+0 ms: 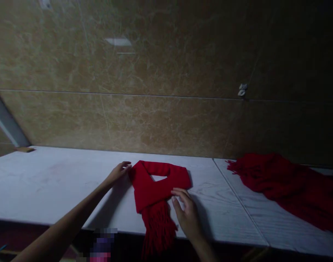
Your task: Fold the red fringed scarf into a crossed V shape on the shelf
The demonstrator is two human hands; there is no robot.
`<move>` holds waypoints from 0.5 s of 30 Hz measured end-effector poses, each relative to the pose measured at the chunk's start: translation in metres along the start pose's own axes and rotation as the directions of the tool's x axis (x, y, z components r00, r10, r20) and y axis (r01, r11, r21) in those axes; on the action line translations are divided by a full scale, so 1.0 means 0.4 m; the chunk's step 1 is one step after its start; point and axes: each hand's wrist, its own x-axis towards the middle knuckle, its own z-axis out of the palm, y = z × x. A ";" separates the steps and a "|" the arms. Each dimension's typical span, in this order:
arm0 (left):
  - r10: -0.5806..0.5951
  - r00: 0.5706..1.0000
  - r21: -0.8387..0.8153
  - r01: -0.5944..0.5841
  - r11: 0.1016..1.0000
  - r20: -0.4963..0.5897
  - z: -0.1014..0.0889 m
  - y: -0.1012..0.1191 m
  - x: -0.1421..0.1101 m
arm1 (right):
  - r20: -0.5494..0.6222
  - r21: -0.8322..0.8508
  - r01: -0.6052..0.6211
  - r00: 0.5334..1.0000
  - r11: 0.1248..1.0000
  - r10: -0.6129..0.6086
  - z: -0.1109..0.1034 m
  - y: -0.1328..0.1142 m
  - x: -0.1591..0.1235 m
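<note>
the fringed red scarf [161, 194] lies folded in a loop, its fringe over the tabletop's [73, 182] near edge. the left hand [118, 173] is at its left side, the right hand [186, 211] at its lower right, thumbs and fingers apart.

Red scarf [162, 191] — looped flat on the table [81, 178], fringe seemingly over its edge.

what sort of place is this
Probably a plain workroom or home room, though I can't tell which: a pale wood-grain tabletop against a glossy brown marble-look wall, with a crumpled red fringed scarf on it.
</note>
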 end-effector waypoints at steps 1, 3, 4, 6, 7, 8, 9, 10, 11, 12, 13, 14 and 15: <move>-0.021 1.000 0.009 0.021 1.000 0.012 0.005 -0.001 0.019 | -0.049 -0.045 -0.006 0.999 0.999 0.004 -0.017 0.018 0.020; -0.025 0.997 0.045 0.022 0.999 0.078 0.018 0.001 0.053 | -0.108 -0.196 -0.071 0.993 0.978 0.051 -0.059 0.053 0.072; -0.034 0.992 0.076 0.025 0.997 0.125 0.025 0.005 0.067 | -0.120 -0.282 -0.123 0.988 0.952 0.092 -0.079 0.067 0.100; -0.043 0.979 0.134 0.017 0.991 0.198 0.039 0.017 0.088 | -0.125 -0.418 -0.227 0.973 0.880 0.191 -0.107 0.088 0.155; -0.044 0.976 0.164 0.009 0.986 0.214 0.046 0.023 0.095 | -0.125 -0.464 -0.267 0.964 0.845 0.236 -0.112 0.094 0.181; -0.041 0.974 0.184 -0.001 0.983 0.224 0.053 0.029 0.099 | -0.125 -0.497 -0.296 0.955 0.816 0.270 -0.111 0.097 0.204; -0.034 0.973 0.191 -0.010 0.982 0.227 0.059 0.034 0.102 | -0.128 -0.522 -0.316 0.947 0.792 0.294 -0.103 0.099 0.225; -0.019 0.973 0.176 -0.022 0.984 0.228 0.065 0.038 0.102 | -0.129 -0.548 -0.334 0.940 0.767 0.317 -0.091 0.100 0.244; 0.002 0.972 0.132 -0.034 0.991 0.233 0.070 0.040 0.101 | -0.131 -0.571 -0.349 0.932 0.743 0.337 -0.075 0.101 0.261; 0.029 0.971 0.059 -0.044 0.997 0.236 0.075 0.040 0.099 | -0.131 -0.590 -0.359 0.926 0.723 0.353 -0.058 0.102 0.276; 0.060 0.970 -0.037 -0.053 0.998 0.234 0.079 0.040 0.096 | -0.130 -0.605 -0.367 0.921 0.707 0.367 -0.042 0.103 0.290; 0.084 0.970 -0.135 -0.054 0.989 0.228 0.082 0.040 0.092 | -0.126 -0.616 -0.372 0.917 0.694 0.379 -0.028 0.105 0.302; 0.100 0.970 -0.222 -0.050 0.974 0.220 0.084 0.039 0.090 | -0.120 -0.626 -0.373 0.914 0.685 0.388 -0.016 0.107 0.314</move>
